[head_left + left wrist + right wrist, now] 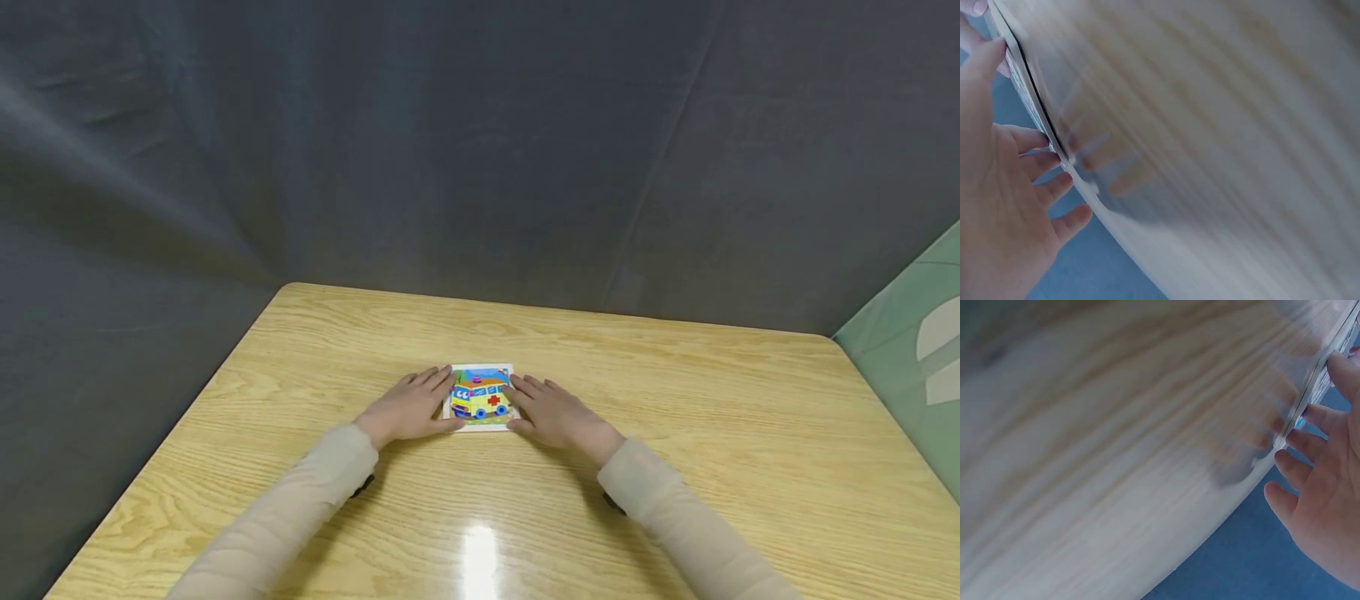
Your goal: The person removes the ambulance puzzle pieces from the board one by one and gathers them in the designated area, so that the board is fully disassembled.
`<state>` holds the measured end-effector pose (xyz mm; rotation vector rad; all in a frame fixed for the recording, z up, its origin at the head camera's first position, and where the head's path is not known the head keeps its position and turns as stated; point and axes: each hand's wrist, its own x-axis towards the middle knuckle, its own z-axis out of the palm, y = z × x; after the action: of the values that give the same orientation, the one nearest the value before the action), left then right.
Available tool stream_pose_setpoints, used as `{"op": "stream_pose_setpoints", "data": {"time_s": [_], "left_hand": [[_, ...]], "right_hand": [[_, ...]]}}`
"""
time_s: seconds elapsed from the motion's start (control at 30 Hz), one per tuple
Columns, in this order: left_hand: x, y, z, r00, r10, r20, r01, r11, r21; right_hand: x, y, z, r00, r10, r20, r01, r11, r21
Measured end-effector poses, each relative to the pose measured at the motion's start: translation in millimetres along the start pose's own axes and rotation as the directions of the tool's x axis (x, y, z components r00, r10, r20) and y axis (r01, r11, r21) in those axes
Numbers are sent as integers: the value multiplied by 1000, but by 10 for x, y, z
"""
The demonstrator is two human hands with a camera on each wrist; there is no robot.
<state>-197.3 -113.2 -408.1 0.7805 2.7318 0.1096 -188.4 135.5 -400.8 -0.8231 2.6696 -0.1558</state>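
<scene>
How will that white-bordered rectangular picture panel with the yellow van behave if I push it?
The picture panel is probably stiff, as its edges look straight. Lying flat, it seems unlikely to tip or roll. The glossy wood-grained tabletop shows reflections, so sliding may be easy.

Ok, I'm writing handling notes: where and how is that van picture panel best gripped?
Probably by its left and right edges, one hand coming from each side: the picture panel is flat and thin, lying face up on the table, and the left hand and right hand flank those edges.
</scene>
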Motion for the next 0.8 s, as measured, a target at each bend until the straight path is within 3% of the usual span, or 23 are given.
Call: {"op": "stream_pose_setpoints", "data": {"time_s": [0.47,0.8], "left_hand": [[197,354,36,1000,3,2,-3,998,59],[295,429,15,999,38,32,-39,999,20]], "right_hand": [[-237,300,-12,996,-32,-88,34,999,29],[-365,428,-8,987,-39,-159,36,999,-19]]}}
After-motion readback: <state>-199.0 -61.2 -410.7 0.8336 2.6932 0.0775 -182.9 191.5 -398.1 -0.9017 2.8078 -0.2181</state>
